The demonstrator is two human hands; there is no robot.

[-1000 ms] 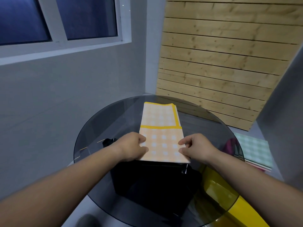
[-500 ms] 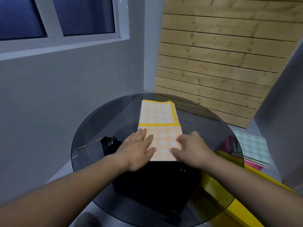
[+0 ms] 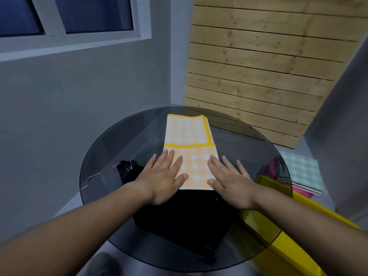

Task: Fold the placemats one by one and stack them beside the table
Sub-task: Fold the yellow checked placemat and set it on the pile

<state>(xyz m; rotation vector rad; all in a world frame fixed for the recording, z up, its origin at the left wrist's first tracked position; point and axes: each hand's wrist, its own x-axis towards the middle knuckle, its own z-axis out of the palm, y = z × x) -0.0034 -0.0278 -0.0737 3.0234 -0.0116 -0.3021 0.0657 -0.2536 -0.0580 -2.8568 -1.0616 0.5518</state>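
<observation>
One round glass table (image 3: 103, 156); one orange checked placemat (image 3: 189, 134) with a yellow border on it; two bare hands, one left hand (image 3: 161, 180) and one right hand (image 3: 229, 182); one stack of folded placemats (image 3: 300, 172) beside the table, a green checked one on top, pink edges beneath, their number unclear; one black base (image 3: 185, 218) under the glass; one yellow object (image 3: 288, 251) low on the right; one window (image 3: 95, 12) showing two dark panes; one wooden slat panel (image 3: 258, 56).
</observation>
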